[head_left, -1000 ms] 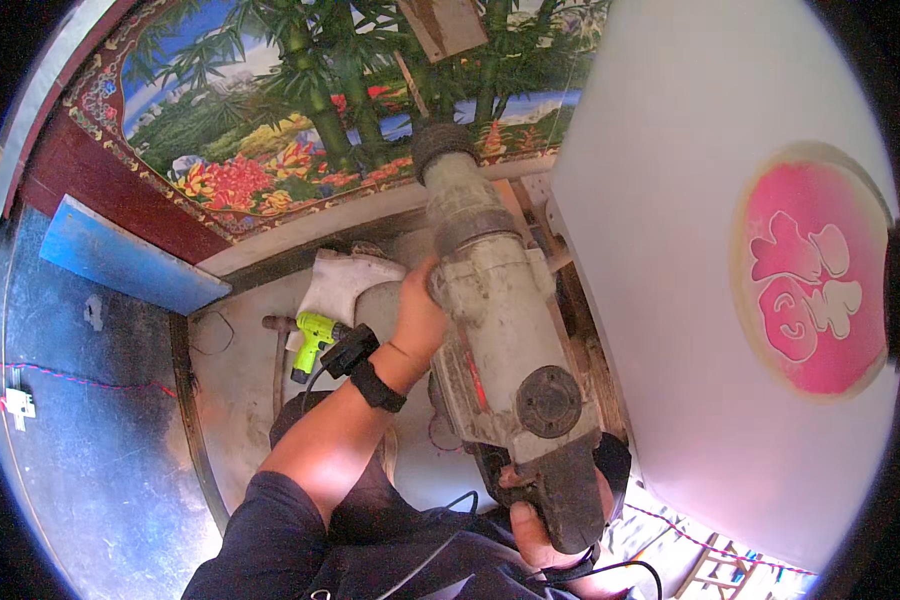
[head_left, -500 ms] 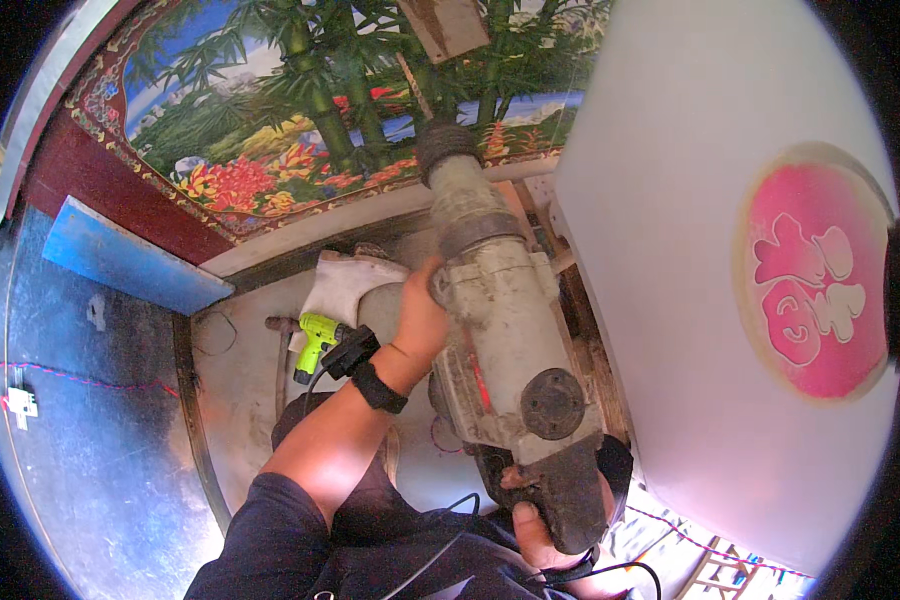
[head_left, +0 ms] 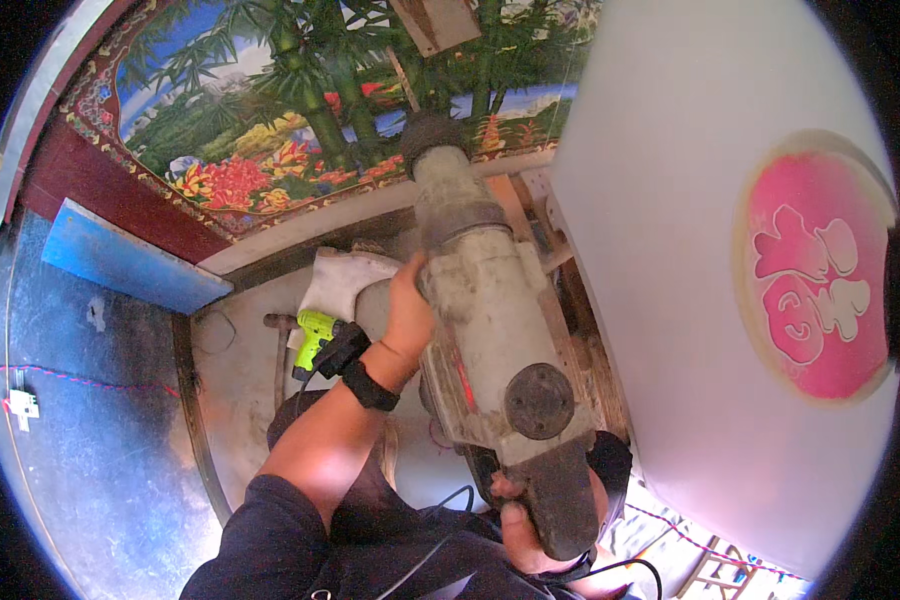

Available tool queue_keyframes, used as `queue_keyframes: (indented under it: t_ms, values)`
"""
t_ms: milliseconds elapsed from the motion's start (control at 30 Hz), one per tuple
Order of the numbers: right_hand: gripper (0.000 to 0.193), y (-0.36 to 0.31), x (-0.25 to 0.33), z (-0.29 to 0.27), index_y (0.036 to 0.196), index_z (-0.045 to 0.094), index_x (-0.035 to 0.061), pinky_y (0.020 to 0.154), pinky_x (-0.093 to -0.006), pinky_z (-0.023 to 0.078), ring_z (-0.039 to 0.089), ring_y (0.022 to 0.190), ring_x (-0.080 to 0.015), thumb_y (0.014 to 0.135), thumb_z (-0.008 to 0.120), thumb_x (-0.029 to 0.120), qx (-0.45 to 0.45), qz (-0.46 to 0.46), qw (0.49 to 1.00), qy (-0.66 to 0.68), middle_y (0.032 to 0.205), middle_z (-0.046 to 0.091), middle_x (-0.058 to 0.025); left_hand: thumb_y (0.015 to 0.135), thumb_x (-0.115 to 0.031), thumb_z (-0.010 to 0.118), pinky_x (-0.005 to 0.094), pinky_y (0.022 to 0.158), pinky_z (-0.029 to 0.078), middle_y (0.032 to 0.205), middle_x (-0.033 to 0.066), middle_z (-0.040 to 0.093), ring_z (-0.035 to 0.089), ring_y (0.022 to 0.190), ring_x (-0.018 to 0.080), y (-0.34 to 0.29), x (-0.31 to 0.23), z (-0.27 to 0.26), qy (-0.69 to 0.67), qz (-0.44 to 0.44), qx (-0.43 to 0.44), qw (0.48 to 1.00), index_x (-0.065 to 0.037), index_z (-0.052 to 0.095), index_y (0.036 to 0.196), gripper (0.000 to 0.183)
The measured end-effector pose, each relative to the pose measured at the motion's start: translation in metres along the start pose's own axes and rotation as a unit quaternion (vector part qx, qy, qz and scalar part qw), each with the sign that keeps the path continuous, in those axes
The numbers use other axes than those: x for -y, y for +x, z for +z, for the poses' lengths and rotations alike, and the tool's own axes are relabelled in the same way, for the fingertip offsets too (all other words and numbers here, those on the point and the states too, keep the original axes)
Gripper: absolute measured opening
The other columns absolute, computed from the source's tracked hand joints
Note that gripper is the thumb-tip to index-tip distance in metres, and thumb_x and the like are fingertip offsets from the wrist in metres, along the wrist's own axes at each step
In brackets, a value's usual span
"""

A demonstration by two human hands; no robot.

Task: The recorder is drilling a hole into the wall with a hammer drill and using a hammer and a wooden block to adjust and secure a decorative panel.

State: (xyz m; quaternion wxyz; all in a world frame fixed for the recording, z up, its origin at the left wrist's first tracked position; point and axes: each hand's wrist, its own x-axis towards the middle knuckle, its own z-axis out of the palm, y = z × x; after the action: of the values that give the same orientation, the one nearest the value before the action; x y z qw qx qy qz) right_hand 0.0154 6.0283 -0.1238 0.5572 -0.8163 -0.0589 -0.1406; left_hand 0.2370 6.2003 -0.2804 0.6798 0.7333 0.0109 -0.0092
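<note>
Between the bamboo-painted panel (head_left: 250, 185) and the person's lap slants a dusty grey rotary hammer (head_left: 495, 330), its right-hand fingers (head_left: 511, 516) curled around the rear handle (head_left: 555, 500). The left hand (head_left: 407, 315) meets the housing's side, its finger closure hidden, so I cannot tell. It looks heavy, rigid and front-weighted, best held at handle and forward housing.

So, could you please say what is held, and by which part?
The grey drill: left hand at its body's side, right hand on its rear handle.
</note>
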Motion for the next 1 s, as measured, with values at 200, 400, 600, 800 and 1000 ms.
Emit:
queue_keyframes:
  t_ms: [200,400,600,800,1000]
  values:
    - [0.027,0.002,0.003,0.002,0.092,0.068,0.0020,0.073,-0.0347,0.053,0.068,0.077,-0.0259,0.066,0.062,0.006,0.024,-0.049,0.984,-0.171,0.083,0.069,-0.0095,0.100,-0.023,0.041,0.0424,0.081,0.058,0.107,0.0150,0.068,0.069,0.091,0.0287,0.007,0.010,-0.003,0.091,0.138,-0.006,0.986,-0.001,0.062,0.116,0.034]
    - [0.027,0.005,0.005,0.002,0.093,0.068,0.0028,0.074,-0.0346,0.053,0.068,0.079,-0.0257,0.067,0.062,0.001,0.009,0.005,0.999,-0.038,0.086,0.069,-0.0091,0.079,-0.009,0.071,0.0351,0.089,0.050,0.105,0.0190,0.069,0.066,0.098,0.0262,0.008,0.011,-0.004,0.019,0.076,0.007,0.997,0.009,0.060,0.115,0.041]
    - [0.032,-0.009,0.005,0.009,0.098,0.067,0.0036,0.078,-0.0326,0.052,0.067,0.082,-0.0223,0.066,0.063,0.003,-0.038,0.132,0.990,-0.030,0.090,0.070,-0.0090,0.084,-0.008,0.066,0.0338,0.086,0.050,0.102,0.0157,0.070,0.065,0.096,0.0222,0.014,0.023,-0.005,-0.072,0.021,-0.006,0.997,0.008,0.060,0.114,0.035]
    - [0.032,-0.007,-0.007,0.006,0.097,0.068,0.0041,0.077,-0.0328,0.053,0.067,0.081,-0.0234,0.066,0.064,0.007,-0.012,0.036,0.999,0.016,0.087,0.070,-0.0081,0.086,-0.006,0.064,0.0333,0.085,0.051,0.103,0.0157,0.070,0.065,0.093,0.0208,0.007,0.014,-0.003,-0.062,0.018,0.010,0.998,0.008,0.060,0.115,0.032]
    - [0.028,-0.011,-0.020,0.006,0.093,0.069,0.0046,0.073,-0.0353,0.054,0.068,0.074,-0.0255,0.065,0.065,0.009,-0.027,-0.063,0.998,0.003,0.082,0.069,-0.0088,0.088,-0.005,0.061,0.0327,0.080,0.053,0.101,0.0130,0.070,0.065,0.089,0.0176,0.000,0.008,-0.007,-0.151,0.024,0.038,0.988,0.006,0.061,0.113,0.027]
